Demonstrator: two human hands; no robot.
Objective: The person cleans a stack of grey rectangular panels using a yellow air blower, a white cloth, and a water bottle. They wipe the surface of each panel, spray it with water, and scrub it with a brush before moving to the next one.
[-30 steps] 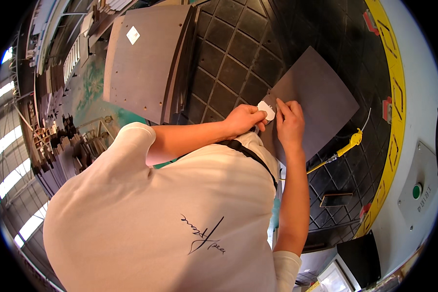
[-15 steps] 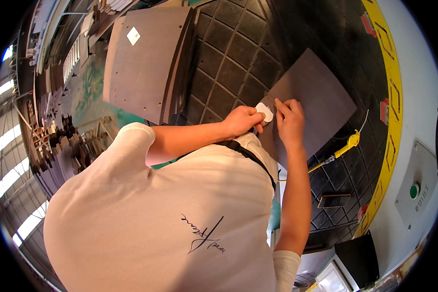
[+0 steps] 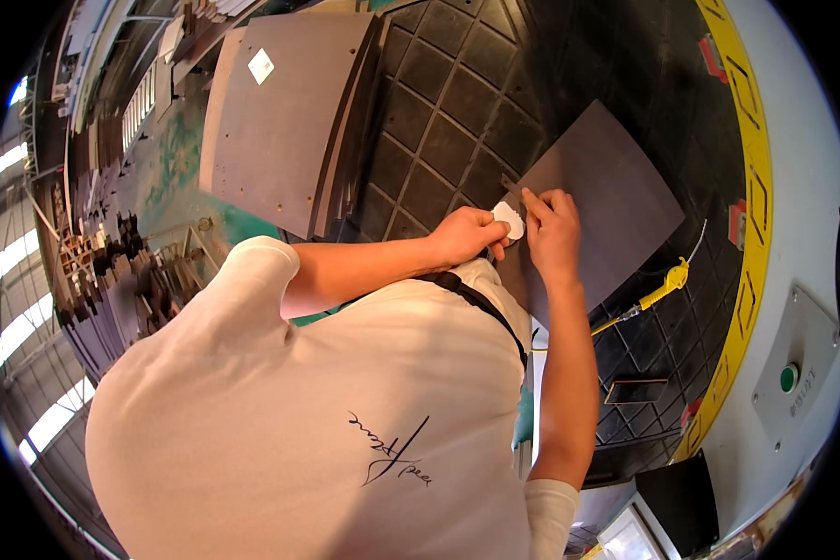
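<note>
My left hand point(image 3: 465, 235) is closed, pinching a small flat white piece point(image 3: 509, 220) with a rounded outline between thumb and fingers. Close on its right, my right hand point(image 3: 554, 231) has thumb and forefinger pressed together at a thin brown strip point(image 3: 511, 186); the fingers partly cover it. Beneath and beyond the right hand lies a large flat grey-brown sheet point(image 3: 616, 182), one corner pointing away from me. Its near part is hidden by my hand and forearm.
A stack of curved grey-brown sheets point(image 3: 285, 112), a white diamond label on top, stands at left. A yellow air gun point(image 3: 665, 285) and a phone point(image 3: 636, 391) lie on the black grooved surface point(image 3: 467, 93). A yellow-edged machine panel with a green button point(image 3: 790, 378) borders the right.
The white piece has turned a little in my left fingers and shows a rounder face. My right hand has shifted slightly left, and the brown strip beside it sits at a different angle.
</note>
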